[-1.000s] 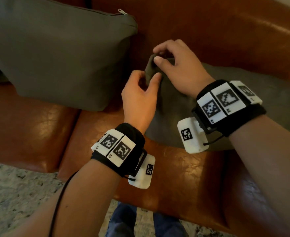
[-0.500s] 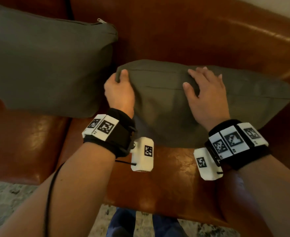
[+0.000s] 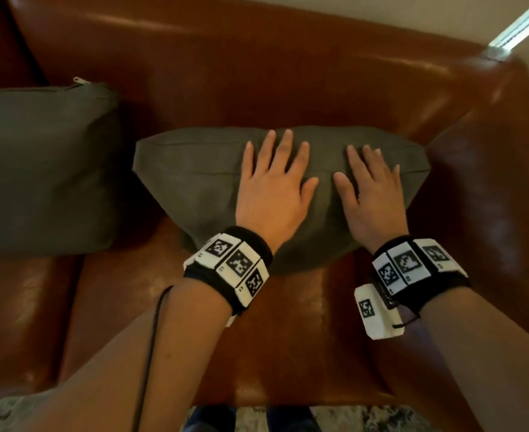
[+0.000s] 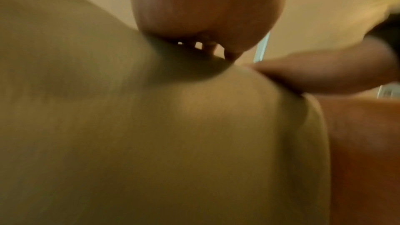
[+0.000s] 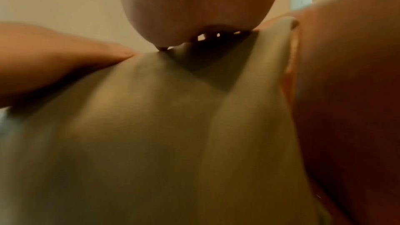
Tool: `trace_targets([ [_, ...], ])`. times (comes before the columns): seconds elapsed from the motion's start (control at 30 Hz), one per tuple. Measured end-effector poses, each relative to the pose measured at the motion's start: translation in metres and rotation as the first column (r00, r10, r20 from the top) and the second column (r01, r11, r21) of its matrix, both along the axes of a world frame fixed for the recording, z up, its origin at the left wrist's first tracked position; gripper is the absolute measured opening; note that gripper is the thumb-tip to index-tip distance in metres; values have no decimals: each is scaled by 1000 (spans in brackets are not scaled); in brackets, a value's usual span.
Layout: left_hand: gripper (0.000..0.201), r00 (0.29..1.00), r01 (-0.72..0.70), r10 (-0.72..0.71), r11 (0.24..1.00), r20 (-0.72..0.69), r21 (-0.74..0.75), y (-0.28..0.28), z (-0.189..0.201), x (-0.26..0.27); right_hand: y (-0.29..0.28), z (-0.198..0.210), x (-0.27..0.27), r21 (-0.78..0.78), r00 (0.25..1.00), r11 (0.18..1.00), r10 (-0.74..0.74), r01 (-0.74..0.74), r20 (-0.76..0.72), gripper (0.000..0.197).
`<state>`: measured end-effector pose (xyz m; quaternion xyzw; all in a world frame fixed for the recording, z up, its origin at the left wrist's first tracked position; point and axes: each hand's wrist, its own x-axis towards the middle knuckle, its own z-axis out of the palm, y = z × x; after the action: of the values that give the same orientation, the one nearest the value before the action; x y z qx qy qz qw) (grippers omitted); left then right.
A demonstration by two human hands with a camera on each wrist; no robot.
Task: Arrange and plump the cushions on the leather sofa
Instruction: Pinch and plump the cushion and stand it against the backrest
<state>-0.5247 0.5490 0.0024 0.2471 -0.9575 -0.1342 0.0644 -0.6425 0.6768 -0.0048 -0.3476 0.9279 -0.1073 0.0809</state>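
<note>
Both flat hands, left hand (image 3: 271, 185) and right hand (image 3: 372, 191), now press the olive-grey fabric cushion (image 3: 194, 176) beneath them, its corner released; plumping has begun.

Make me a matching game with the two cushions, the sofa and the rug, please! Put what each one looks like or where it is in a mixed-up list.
Things:
1. cushion under both hands
2. cushion with a zip
3. sofa
4. rug

Descriptions:
A. shiny brown leather
B. speckled, on the floor at the bottom
C. in the corner by the sofa arm, pressed flat by open palms
D. stands on the left, no hand on it

Pairs: 1-C, 2-D, 3-A, 4-B
</note>
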Motion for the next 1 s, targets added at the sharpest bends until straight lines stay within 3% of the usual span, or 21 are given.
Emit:
trace_targets([
  [0.17, 64, 996, -66, 70, 995, 62, -76, -15, -20, -1, 27, -14, -31, 184, 938, 960, -250, 209, 240, 67],
  [0.27, 67, 991, -91, 98, 993, 89, -79, -17, -19, -1, 32, -5, -38, 46, 866, 937, -337, 345, 369, 78],
  [0.3, 67, 992, -91, 97, 993, 87, -72, -16, -19, -2, 31, -3, -40, -43, 800, 885, -398, 464, 449, 86],
  [0.37, 67, 993, -95, 99, 994, 69, -60, -13, -19, -3, 25, 1, -42, -109, 537, 648, -513, 754, 670, 95],
  [0.43, 67, 994, -98, 101, 994, 51, -50, -13, -21, -1, 20, 1, -48, -88, 262, 375, -444, 923, 857, 76],
  [0.47, 66, 994, -97, 99, 994, 47, -43, -14, -21, 0, 20, -1, -51, -103, 209, 290, -362, 952, 908, 58],
  [0.53, 66, 996, -85, 87, 995, 35, -43, -18, -22, 1, 19, -1, -50, -189, 239, 201, -266, 961, 934, 31],
  [0.67, 64, 999, -8, 10, 998, 37, -57, -27, -23, 0, 22, -3, -38, -226, 239, 85, -204, 970, 949, 20],
  [0.8, 65, 999, 17, -16, 999, 32, -38, -35, -26, 10, 24, 2, -25, -251, 262, 81, -184, 965, 947, 17],
  [0.87, 65, 999, 32, -31, 999, 34, -38, -39, -25, 13, 22, 3, -23, -298, 311, 88, -223, 950, 924, 14],
  [0.93, 66, 999, 18, -16, 999, 35, -35, -41, -23, 15, 21, 6, -26, -477, 501, 169, -418, 863, 758, 27],
  [0.97, 66, 999, 2, 0, 999, 33, -34, -41, -21, 14, 19, 13, -27, -601, 652, 282, -484, 747, 584, 41],
  [1.0, 66, 999, -11, 12, 999, 30, -37, -39, -20, 12, 14, 21, -25, -699, 818, 450, -449, 555, 360, 51],
])
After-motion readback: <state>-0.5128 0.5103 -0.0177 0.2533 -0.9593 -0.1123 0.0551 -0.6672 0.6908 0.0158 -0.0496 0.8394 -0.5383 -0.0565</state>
